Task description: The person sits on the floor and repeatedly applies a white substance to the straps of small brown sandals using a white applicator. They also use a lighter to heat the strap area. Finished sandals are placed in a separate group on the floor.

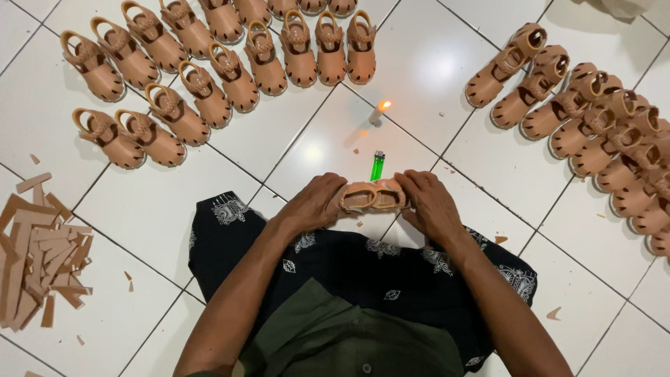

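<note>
A small tan sandal (372, 196) lies sideways between my two hands, just above my lap. My left hand (315, 204) grips its left end, and my right hand (427, 203) grips its right end with the fingers curled over the top. A green lighter (377, 166) lies on the white tile right beyond the sandal. Further out a short lit candle (378, 112) stands on the floor with a small flame.
Rows of several tan sandals (209, 63) cover the floor at the upper left, and another group of sandals (593, 126) lies at the right. A pile of tan strips (38, 251) sits at the left. A black patterned cloth (363, 272) covers my lap.
</note>
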The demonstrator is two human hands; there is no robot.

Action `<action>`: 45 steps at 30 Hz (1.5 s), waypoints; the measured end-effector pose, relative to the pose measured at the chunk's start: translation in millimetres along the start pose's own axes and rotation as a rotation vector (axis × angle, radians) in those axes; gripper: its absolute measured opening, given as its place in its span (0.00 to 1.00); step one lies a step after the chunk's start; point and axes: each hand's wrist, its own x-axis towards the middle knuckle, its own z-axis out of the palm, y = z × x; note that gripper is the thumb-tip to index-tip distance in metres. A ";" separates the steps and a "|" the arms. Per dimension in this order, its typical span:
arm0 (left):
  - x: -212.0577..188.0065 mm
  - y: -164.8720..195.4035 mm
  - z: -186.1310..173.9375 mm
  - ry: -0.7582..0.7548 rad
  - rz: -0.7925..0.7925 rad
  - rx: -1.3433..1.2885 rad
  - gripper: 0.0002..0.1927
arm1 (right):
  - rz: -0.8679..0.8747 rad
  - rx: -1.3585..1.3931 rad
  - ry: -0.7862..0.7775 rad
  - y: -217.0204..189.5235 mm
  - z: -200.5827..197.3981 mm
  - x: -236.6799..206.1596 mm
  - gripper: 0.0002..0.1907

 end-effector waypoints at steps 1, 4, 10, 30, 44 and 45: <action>2.0 -3.5 4.1 -0.019 0.024 0.048 0.30 | -0.016 0.007 -0.007 -3.5 5.6 1.6 0.42; 7.2 -18.1 12.8 -0.072 0.059 0.162 0.29 | -0.051 0.045 -0.019 -15.9 22.4 6.0 0.38; 9.2 -43.2 19.6 -0.020 0.036 0.237 0.33 | -0.176 0.177 0.093 -34.9 51.3 4.0 0.35; 161.4 -79.2 -59.9 -0.096 -0.544 0.417 0.64 | 0.493 0.626 0.317 166.1 -84.4 163.8 0.21; 238.0 -85.5 -52.9 -0.208 -0.636 0.449 0.67 | 0.646 0.209 0.441 339.8 -72.9 320.8 0.27; 239.1 -83.4 -49.9 -0.203 -0.626 0.449 0.67 | 0.627 0.191 0.434 340.4 -70.5 319.0 0.26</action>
